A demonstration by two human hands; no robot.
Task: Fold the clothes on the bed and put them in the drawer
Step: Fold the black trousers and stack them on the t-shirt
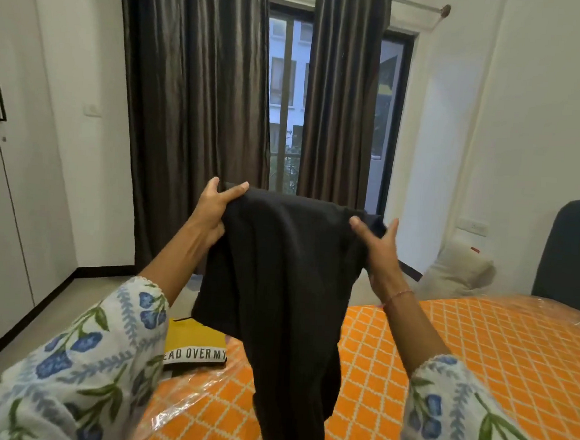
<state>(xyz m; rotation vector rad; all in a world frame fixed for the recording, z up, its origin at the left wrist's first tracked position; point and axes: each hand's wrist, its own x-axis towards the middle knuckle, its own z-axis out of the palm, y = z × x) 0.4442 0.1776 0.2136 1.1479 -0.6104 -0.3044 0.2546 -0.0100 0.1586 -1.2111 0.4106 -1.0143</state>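
Black garment [277, 287], limp, top edge pinched in both hands, left [213, 211] and right [379, 250].

Left hand [213, 211] and right hand [379, 250] pinch top edge of black fabric garment [284, 288], hanging over orange lattice-patterned plastic-wrapped bed [461, 352]. Folded yellow printed shirt [197, 345] lies at bed's left edge.

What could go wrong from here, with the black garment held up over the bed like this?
The black garment is only pinched at its top corners by the left hand and right hand, so a corner might slip. Its hanging end could bunch on the plastic-covered mattress, or land on the folded yellow shirt.
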